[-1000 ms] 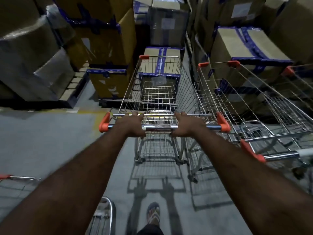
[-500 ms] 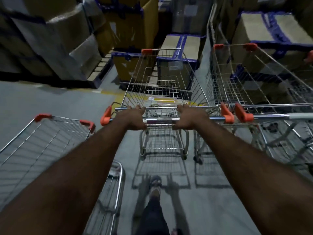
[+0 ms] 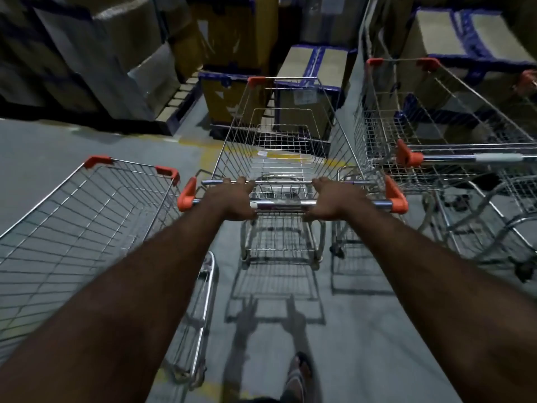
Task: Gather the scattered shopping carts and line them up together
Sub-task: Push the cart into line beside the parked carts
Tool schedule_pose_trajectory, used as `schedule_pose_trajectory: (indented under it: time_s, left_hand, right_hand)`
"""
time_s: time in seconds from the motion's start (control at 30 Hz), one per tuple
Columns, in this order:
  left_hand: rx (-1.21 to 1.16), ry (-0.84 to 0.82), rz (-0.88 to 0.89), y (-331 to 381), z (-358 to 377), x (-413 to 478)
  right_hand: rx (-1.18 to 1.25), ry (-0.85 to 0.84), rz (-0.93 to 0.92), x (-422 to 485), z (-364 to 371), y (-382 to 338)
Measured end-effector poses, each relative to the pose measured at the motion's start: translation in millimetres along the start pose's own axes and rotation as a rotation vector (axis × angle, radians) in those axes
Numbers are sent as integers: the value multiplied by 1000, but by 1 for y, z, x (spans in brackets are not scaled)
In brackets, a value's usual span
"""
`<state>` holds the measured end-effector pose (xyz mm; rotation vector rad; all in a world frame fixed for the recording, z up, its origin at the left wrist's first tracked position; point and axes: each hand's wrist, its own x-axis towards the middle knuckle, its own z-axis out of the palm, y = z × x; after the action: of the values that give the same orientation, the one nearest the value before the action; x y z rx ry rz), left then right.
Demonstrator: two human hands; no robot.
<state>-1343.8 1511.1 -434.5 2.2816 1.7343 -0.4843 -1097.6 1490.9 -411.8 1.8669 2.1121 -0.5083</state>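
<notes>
A wire shopping cart (image 3: 286, 146) with orange corner caps stands straight ahead of me. My left hand (image 3: 232, 199) and my right hand (image 3: 334, 199) both grip its chrome handle bar (image 3: 280, 203), fingers curled over it. A second cart (image 3: 87, 216) sits close on my left, its basket partly under my left forearm. A third cart (image 3: 453, 141) stands to the right, its handle level with the one I hold. A further orange cap (image 3: 529, 78) shows at the far right edge.
Stacked cardboard boxes (image 3: 313, 91) with blue tape on pallets fill the space ahead and to the left (image 3: 116, 59). The grey concrete floor (image 3: 87, 141) has a yellow painted line. My sandalled foot (image 3: 296, 379) is below the cart.
The cart I hold has rolled back from the boxes and away from the right cart. The left cart has come further into view beside me.
</notes>
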Motion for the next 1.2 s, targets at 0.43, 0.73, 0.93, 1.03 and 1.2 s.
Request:
schedule_pose_trajectory:
  time_s: [0.43, 0.73, 0.93, 1.03, 1.2]
  left_hand:
    - [-38, -67, 186, -12, 42, -124]
    - [179, -27, 219, -37, 79, -211]
    - [170, 32, 236, -31, 99, -262]
    - [250, 175, 259, -42, 113, -287]
    - [241, 145, 225, -54, 127, -320]
  right_hand:
    - [105, 18, 135, -138, 59, -52]
    - [145, 34, 223, -230, 105, -91]
    - [87, 48, 219, -273, 128, -106]
    - [83, 48, 214, -293, 138, -112]
    - [96, 54, 204, -324, 149, -123]
